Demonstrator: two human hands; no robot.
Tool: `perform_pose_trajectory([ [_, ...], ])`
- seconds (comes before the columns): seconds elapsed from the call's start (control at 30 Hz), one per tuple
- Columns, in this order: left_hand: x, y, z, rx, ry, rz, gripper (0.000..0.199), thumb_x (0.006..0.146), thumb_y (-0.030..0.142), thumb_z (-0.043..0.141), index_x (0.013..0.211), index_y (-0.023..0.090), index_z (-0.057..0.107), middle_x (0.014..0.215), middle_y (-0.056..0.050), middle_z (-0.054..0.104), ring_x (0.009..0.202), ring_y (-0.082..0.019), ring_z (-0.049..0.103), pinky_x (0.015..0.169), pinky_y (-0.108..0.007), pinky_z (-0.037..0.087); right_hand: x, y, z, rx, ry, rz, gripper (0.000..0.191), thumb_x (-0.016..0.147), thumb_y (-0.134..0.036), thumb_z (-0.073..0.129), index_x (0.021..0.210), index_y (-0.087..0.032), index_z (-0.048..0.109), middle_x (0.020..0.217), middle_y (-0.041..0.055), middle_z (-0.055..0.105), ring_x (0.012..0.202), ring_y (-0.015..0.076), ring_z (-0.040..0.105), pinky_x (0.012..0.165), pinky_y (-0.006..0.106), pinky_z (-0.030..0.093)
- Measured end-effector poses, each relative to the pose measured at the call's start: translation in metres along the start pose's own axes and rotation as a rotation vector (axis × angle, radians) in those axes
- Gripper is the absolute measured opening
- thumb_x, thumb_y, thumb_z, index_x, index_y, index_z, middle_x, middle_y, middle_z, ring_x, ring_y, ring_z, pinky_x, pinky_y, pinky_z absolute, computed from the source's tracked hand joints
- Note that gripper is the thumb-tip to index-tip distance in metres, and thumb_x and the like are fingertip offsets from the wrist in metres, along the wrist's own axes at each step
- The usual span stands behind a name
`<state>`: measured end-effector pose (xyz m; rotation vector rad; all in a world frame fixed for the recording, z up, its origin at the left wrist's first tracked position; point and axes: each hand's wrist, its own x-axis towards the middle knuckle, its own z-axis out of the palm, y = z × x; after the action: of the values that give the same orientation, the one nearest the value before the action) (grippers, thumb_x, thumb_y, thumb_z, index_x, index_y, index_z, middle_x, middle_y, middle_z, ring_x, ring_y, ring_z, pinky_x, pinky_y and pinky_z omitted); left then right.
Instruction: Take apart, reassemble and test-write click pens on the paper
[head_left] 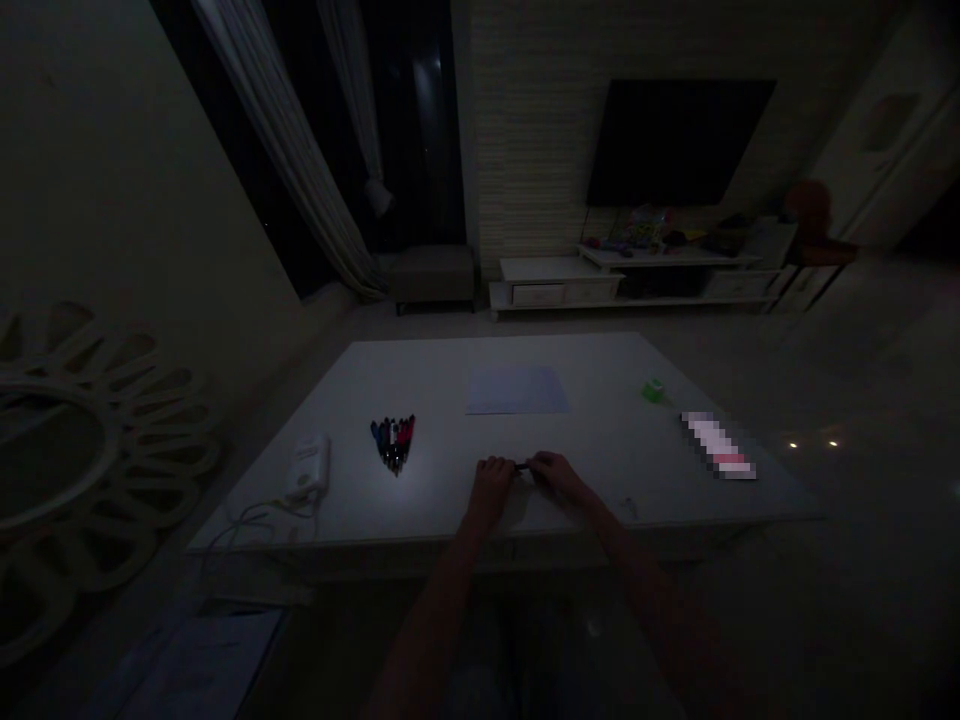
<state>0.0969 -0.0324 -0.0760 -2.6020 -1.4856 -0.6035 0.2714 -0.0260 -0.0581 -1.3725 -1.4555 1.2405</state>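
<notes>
Near the front edge of the white table, my left hand (493,480) and my right hand (556,474) face each other with bent fingers. Between their fingertips shows a short length of a dark pen (522,467), held level. Both hands grip it, and its ends are hidden by the fingers. To the left, several pens (393,440) lie in a fan, with their lower tips drawn close together. Beyond my hands, a sheet of white paper (517,390) lies flat.
A white power strip or adapter (308,466) with cables sits at the table's left side. A small green object (653,390) and a blurred-out flat item (716,446) are on the right. A small clear piece (628,507) lies near the front edge. The room is dim.
</notes>
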Motion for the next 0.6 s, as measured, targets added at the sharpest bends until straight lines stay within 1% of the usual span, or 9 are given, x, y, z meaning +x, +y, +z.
perform_pose_trajectory([
  [0.13, 0.000, 0.001, 0.000, 0.018, -0.023, -0.011, 0.007, 0.090, 0.023, 0.050, 0.091, 0.019, 0.055, 0.086, -0.003, 0.060, 0.089, -0.019, 0.052, 0.077, -0.034, 0.034, -0.002, -0.002, 0.000, -0.003, -0.004, 0.037, 0.052, 0.071, -0.066, 0.049, 0.052, -0.018, 0.048, 0.044, -0.0028, 0.043, 0.043, 0.0088, 0.037, 0.044, 0.023, 0.027],
  [0.27, -0.001, 0.001, -0.001, 0.020, -0.023, -0.012, 0.006, 0.090, 0.022, 0.049, 0.091, 0.019, 0.055, 0.087, -0.003, 0.060, 0.088, -0.019, 0.052, 0.077, -0.034, 0.035, -0.002, -0.002, 0.001, 0.011, -0.007, -0.004, 0.048, 0.067, -0.064, 0.055, 0.056, -0.017, 0.051, 0.047, -0.0024, 0.046, 0.045, 0.0092, 0.038, 0.044, 0.023, 0.028],
  [0.33, 0.000, 0.001, -0.002, 0.017, -0.027, -0.011, 0.007, 0.090, 0.022, 0.048, 0.092, 0.019, 0.055, 0.088, -0.003, 0.060, 0.088, -0.019, 0.053, 0.078, -0.034, 0.036, -0.001, 0.000, 0.002, 0.005, -0.002, -0.012, 0.049, 0.067, -0.065, 0.055, 0.055, -0.017, 0.051, 0.046, -0.0026, 0.045, 0.044, 0.0093, 0.038, 0.044, 0.023, 0.028],
  [0.4, 0.000, 0.002, -0.002, 0.014, -0.018, -0.030, 0.010, 0.090, 0.022, 0.048, 0.097, 0.019, 0.055, 0.090, -0.004, 0.061, 0.090, -0.019, 0.053, 0.079, -0.034, 0.037, 0.000, 0.002, 0.004, -0.013, 0.052, -0.012, 0.051, 0.070, -0.066, 0.051, 0.053, -0.018, 0.050, 0.044, -0.0028, 0.043, 0.043, 0.0095, 0.037, 0.044, 0.023, 0.028],
  [0.47, 0.000, 0.003, -0.001, 0.017, 0.017, -0.071, 0.017, 0.090, 0.023, 0.049, 0.105, 0.019, 0.053, 0.095, -0.005, 0.061, 0.093, -0.019, 0.054, 0.082, -0.034, 0.037, 0.000, 0.006, 0.006, -0.012, 0.135, -0.032, 0.053, 0.072, -0.068, 0.047, 0.052, -0.018, 0.049, 0.043, -0.0026, 0.042, 0.043, 0.0098, 0.038, 0.045, 0.024, 0.029],
  [0.53, 0.000, 0.002, -0.001, 0.028, 0.057, -0.102, 0.022, 0.089, 0.023, 0.050, 0.111, 0.020, 0.052, 0.101, -0.005, 0.061, 0.097, -0.019, 0.054, 0.086, -0.036, 0.037, -0.001, 0.010, 0.005, 0.029, 0.204, -0.022, 0.054, 0.072, -0.069, 0.045, 0.052, -0.019, 0.048, 0.042, -0.0027, 0.042, 0.042, 0.0101, 0.037, 0.044, 0.024, 0.029],
  [0.6, -0.002, 0.002, -0.001, 0.052, 0.079, -0.113, 0.022, 0.089, 0.019, 0.049, 0.111, 0.020, 0.052, 0.103, -0.005, 0.060, 0.098, -0.019, 0.053, 0.089, -0.037, 0.036, -0.002, 0.013, 0.000, 0.053, 0.214, 0.029, 0.055, 0.072, -0.070, 0.043, 0.055, -0.018, 0.050, 0.042, -0.0027, 0.042, 0.039, 0.0106, 0.037, 0.043, 0.025, 0.029],
])
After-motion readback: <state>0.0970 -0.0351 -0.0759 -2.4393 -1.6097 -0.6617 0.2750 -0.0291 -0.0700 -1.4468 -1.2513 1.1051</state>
